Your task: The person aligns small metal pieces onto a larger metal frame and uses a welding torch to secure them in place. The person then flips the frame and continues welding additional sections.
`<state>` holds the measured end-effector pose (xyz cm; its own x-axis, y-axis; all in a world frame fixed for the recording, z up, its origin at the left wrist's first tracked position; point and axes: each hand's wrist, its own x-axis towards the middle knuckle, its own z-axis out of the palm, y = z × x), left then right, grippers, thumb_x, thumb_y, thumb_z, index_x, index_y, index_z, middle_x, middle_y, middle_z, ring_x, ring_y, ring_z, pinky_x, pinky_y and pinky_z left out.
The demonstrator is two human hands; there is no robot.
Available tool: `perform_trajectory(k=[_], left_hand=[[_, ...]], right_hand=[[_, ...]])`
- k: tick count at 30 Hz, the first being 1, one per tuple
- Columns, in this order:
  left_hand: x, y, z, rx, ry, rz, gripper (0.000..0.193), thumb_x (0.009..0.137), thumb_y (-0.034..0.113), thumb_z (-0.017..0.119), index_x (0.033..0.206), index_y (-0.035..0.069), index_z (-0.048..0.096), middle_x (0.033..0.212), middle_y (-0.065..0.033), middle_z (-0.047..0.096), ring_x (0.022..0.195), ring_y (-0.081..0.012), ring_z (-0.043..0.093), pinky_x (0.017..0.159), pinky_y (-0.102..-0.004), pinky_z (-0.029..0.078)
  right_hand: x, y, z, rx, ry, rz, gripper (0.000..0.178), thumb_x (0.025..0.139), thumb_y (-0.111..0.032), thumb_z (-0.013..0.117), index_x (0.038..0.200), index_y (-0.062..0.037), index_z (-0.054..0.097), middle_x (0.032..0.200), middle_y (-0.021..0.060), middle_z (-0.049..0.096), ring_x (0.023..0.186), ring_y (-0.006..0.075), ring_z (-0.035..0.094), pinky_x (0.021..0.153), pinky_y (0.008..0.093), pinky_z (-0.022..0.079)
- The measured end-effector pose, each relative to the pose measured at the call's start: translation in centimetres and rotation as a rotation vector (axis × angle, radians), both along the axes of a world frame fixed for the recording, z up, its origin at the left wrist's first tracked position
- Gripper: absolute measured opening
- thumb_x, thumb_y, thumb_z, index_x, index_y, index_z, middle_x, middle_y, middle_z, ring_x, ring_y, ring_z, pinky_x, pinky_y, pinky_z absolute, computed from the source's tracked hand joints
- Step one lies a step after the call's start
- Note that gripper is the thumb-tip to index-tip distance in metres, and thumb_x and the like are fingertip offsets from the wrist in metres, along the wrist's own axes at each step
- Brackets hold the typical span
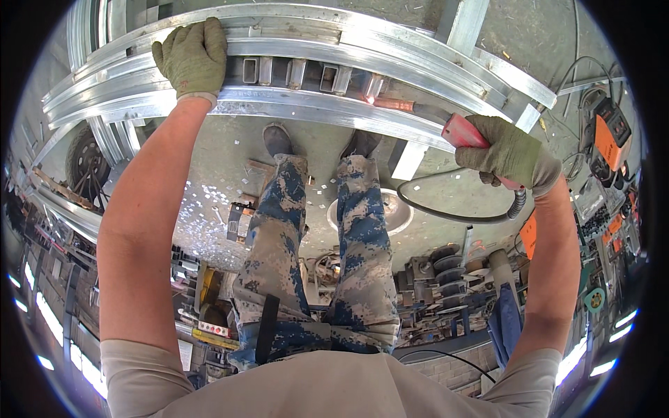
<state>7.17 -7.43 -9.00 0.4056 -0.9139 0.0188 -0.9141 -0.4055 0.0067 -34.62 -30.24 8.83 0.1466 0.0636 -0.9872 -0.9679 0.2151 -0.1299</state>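
My right hand (512, 152), in an olive work glove, is closed around the red handle of a welding torch (465, 132). Its copper nozzle points left, and a bright glow shows where the tip meets a short metal tube piece (374, 88). Several such short tube pieces, one of them this box-shaped end (250, 70), stand in a row between two long silvery metal rails (300, 102). At the left, my gloved left hand (191, 59) lies over the rails with its fingers bent down over the metal. The fingertips are partly hidden.
A dark torch cable (463, 217) loops below my right hand. An orange and black machine (610, 136) stands at the far right. On the floor are a pale round dish (396, 211), scattered shiny scraps (198, 219) and my shoes (277, 139). A spoked wheel (87, 164) is at left.
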Motion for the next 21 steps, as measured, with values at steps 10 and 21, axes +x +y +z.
perform_trajectory(k=[10,21], left_hand=[[0.2,0.3,-0.3,-0.027,-0.017,-0.012,0.041,0.106,0.049,0.053,0.118,0.019,0.079,0.114,-0.0066,0.075,0.125,-0.0321,0.062,0.122,-0.0581,0.028],[0.1,0.0,-0.1,0.021,-0.005,0.025,0.043,0.106,0.050,0.053,0.120,0.019,0.079,0.115,-0.0064,0.075,0.126,-0.0331,0.062,0.123,-0.0587,0.027]], right_hand=[[0.7,-0.7,0.2,0.017,0.004,0.027,0.045,0.092,-0.026,0.083,0.130,-0.0040,0.072,0.084,0.0008,0.068,0.059,0.0092,0.059,0.053,0.0275,0.050],[0.4,-0.5,0.1,-0.007,-0.043,-0.010,0.041,0.090,-0.027,0.082,0.121,-0.0027,0.071,0.074,0.0005,0.063,0.056,0.0110,0.059,0.050,0.0306,0.049]])
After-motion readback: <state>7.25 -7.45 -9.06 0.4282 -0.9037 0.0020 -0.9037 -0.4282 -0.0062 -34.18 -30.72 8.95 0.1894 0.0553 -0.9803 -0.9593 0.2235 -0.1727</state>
